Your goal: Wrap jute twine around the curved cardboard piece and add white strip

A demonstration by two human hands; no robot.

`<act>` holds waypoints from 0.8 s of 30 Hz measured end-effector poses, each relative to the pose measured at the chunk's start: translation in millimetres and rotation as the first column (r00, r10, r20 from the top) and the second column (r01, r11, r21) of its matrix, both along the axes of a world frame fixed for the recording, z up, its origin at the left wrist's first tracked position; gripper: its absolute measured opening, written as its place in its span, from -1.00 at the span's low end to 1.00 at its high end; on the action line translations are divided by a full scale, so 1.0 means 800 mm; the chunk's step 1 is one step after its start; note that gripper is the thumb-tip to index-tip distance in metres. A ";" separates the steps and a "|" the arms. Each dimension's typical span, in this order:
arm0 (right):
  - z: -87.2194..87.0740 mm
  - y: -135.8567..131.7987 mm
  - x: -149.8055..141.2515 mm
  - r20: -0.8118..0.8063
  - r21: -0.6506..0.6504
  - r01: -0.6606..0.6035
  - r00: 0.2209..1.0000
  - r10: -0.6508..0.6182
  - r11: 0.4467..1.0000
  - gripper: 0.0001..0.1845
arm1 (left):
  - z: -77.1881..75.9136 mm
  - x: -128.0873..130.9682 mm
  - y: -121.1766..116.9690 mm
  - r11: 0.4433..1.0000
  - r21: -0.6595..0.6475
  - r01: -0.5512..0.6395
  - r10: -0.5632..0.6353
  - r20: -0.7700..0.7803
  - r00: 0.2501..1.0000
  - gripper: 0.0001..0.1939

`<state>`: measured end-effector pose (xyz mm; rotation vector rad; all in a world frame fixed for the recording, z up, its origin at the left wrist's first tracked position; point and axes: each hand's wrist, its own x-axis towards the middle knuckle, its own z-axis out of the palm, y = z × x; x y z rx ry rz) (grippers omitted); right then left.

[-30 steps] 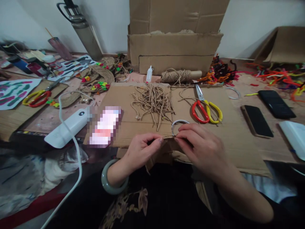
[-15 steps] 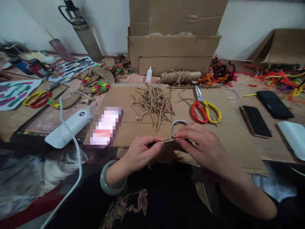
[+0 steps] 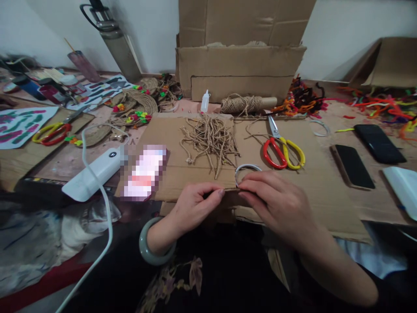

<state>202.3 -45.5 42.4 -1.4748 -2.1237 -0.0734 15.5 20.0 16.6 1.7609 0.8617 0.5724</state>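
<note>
A short piece of jute twine (image 3: 230, 189) is stretched between my two hands over the front edge of the cardboard sheet. My left hand (image 3: 198, 202), with a pale bangle on its wrist, pinches one end between thumb and forefinger. The other end is pinched in my right hand (image 3: 276, 198). Right by those fingers is a pale ring (image 3: 243, 168), partly covered by them; whether they grip it I cannot tell. Beyond my hands lies a loose pile of cut twine pieces (image 3: 211, 139). Scissors (image 3: 282, 150) with red and yellow handles rest to the right of the pile.
A roll of twine (image 3: 243, 104) and a small white bottle (image 3: 205, 102) stand before an upright cardboard piece (image 3: 241, 65). At left are a phone (image 3: 145, 174) and a white power bank (image 3: 94, 174) with a cable. Dark phones (image 3: 353, 167) lie at right, near coloured yarn scraps (image 3: 384, 108).
The twine between my hands has tilted to nearly level, and my left hand has risen slightly. Both hands keep their pinch. The whole view has shifted slightly.
</note>
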 end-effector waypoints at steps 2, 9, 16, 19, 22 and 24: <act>-0.001 -0.003 0.002 0.023 0.036 0.023 0.999 -0.024 0.999 -0.90 | -0.001 0.000 0.000 0.999 -0.017 -0.028 0.029 0.026 0.999 -0.71; -0.005 -0.005 -0.001 0.037 0.073 0.086 0.995 -0.088 0.994 -0.92 | -0.010 0.000 -0.004 0.998 -0.022 -0.052 0.053 0.070 0.996 -0.70; -0.010 -0.002 0.000 -0.057 0.007 0.105 0.993 -0.105 0.994 -0.94 | -0.015 -0.002 -0.006 0.999 0.011 -0.046 0.045 0.056 0.997 -0.69; -0.009 0.000 0.002 -0.086 -0.032 0.092 0.992 -0.095 0.995 -0.92 | -0.015 -0.002 -0.006 0.999 0.012 -0.037 0.037 0.061 0.997 -0.68; -0.008 0.001 0.004 -0.078 -0.065 0.057 0.995 -0.062 0.996 -0.89 | -0.012 -0.002 -0.005 1.000 -0.020 -0.006 0.007 0.048 0.999 -0.68; -0.006 0.002 0.004 -0.068 -0.091 0.042 0.996 -0.048 0.995 -0.87 | -0.009 -0.002 -0.004 0.999 -0.048 0.025 -0.024 0.023 0.999 -0.68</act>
